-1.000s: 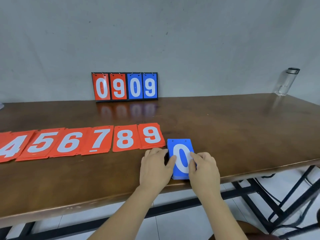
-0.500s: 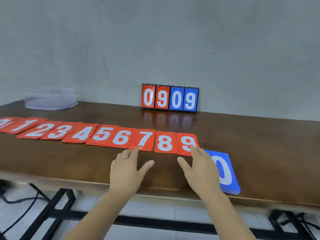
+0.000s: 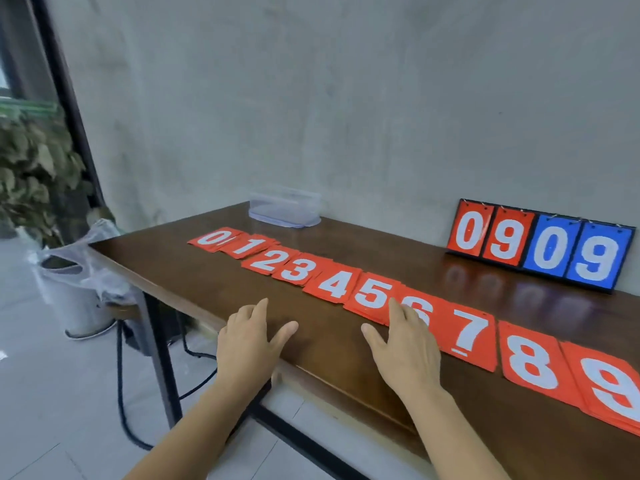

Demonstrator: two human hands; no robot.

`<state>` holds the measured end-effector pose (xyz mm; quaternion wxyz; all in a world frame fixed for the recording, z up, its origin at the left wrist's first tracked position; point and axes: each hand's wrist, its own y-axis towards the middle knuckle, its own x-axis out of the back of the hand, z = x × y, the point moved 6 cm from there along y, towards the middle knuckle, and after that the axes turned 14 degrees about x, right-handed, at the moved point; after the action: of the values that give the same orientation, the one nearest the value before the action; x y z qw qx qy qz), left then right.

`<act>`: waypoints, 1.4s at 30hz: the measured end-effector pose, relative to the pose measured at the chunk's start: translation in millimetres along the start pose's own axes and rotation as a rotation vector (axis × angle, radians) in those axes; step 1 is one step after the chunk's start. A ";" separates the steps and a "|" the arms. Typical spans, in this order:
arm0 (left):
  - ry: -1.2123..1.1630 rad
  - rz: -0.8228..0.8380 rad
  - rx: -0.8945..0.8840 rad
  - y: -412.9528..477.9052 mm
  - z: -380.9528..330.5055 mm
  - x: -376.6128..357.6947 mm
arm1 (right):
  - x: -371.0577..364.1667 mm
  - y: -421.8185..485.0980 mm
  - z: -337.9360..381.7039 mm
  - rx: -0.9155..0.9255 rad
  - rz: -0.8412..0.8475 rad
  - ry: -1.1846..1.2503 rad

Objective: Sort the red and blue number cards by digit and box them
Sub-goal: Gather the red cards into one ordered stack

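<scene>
Left hand (image 3: 247, 344) over near desk (image 3: 207, 282) edge, fingers spread, holding nothing. Right hand (image 3: 405, 351) beside it, fingers straight, index tip on red 6 card (image 3: 436, 308). Red cards (image 3: 332, 285) 0–9 in row mid-desk. Clear box (image 3: 284, 209) at far edge, scoreboard (image 3: 540, 247) toward far right.

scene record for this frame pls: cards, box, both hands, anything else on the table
red cards: 0 to 9, one row along the table, neighbours partly overlapping
clear box: far end, by the wall, behind the 0 and 1
left hand: open, palm down at near edge, holds nothing
right hand: open, fingers over the 6 card
scoreboard: upright against wall, reads 0909
</scene>
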<state>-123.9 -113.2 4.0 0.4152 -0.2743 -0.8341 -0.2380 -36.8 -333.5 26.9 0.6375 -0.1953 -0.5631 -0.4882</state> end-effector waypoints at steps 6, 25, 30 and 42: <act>0.025 -0.034 0.037 101.7 46.2 10.7 | -51.4 81.8 66.0 0.044 0.056 -0.006; 0.040 0.059 0.009 395.8 165.1 31.3 | -204.9 357.2 275.6 0.182 0.232 -0.011; 0.009 0.083 0.002 398.9 183.4 29.6 | -237.4 394.0 287.5 0.166 0.316 -0.044; -0.065 0.019 0.056 375.5 217.7 49.1 | -249.7 344.5 337.6 0.373 0.344 -0.075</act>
<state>-25.0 312.1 -9.9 0.3976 -0.2783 -0.8508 -0.2016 103.1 190.7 1.3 0.7148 -0.1852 -0.6252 -0.2529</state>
